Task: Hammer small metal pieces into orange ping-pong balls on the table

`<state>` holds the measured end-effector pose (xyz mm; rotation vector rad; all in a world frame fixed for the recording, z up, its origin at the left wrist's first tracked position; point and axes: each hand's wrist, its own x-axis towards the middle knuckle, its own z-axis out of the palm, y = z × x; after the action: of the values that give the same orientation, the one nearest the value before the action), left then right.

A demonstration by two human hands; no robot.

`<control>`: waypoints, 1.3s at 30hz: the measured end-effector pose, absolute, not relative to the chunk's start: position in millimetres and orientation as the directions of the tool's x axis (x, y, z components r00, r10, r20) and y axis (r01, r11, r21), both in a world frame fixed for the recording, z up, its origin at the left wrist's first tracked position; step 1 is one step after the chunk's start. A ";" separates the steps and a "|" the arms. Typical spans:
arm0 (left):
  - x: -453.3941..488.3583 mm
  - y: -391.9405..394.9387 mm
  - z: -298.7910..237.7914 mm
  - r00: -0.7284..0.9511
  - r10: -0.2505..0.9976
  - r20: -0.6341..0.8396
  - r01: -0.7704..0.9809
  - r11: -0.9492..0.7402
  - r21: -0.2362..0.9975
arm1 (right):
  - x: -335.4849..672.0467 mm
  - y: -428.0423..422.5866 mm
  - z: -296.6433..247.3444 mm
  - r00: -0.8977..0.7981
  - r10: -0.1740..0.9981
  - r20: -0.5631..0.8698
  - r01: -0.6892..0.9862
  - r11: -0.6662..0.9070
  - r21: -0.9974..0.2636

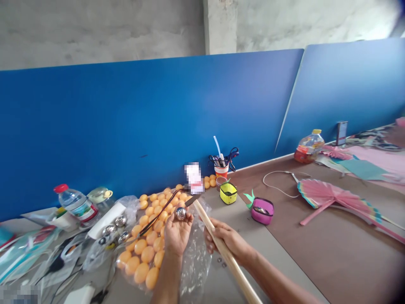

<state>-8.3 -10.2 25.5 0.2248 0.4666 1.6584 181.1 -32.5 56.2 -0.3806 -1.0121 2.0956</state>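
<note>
On the upturned fingers of my left hand point(179, 234) rests a shiny silver ball point(180, 213). My right hand point(226, 238) is wrapped round a long pale wooden stick point(230, 264), which slants from the bottom edge up toward the left hand. A dark flat piece point(191, 200) shows by the stick's far end, close to the silver ball; I cannot tell if it is joined to the stick. Under and behind the left hand lies a clear plastic bag of orange balls point(147, 254), with a black cord point(155, 218) across it.
More silver balls point(121, 221) sit left beside a water bottle point(77, 205) and plastic bags. Right of my hands stand a yellow pouch point(228, 193), a purple pouch point(262, 211) and a pen cup point(221, 170). A pink fan point(335, 192) lies farther right. A blue partition point(142, 126) closes the back.
</note>
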 end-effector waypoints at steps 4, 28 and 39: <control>-11.7 -7.4 20.9 -0.079 0.992 -0.102 -0.918 -0.033 0.394 | 177.7 -35.2 57.1 -0.618 0.784 0.053 -0.499 -0.339 -0.798; -2.6 -8.1 20.0 -0.179 0.979 -0.095 -0.817 -0.095 0.569 | 181.5 -23.4 49.6 -0.513 0.845 0.152 -0.351 -0.045 -0.935; -5.9 -7.2 21.1 -0.171 0.975 -0.144 -0.889 -0.090 0.449 | 177.7 -38.8 54.0 -0.545 0.825 0.151 -0.165 0.071 -0.984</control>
<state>-5.9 -7.2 21.1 0.2190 0.5102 1.6715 177.7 -38.8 54.0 -0.6795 -1.5620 1.5893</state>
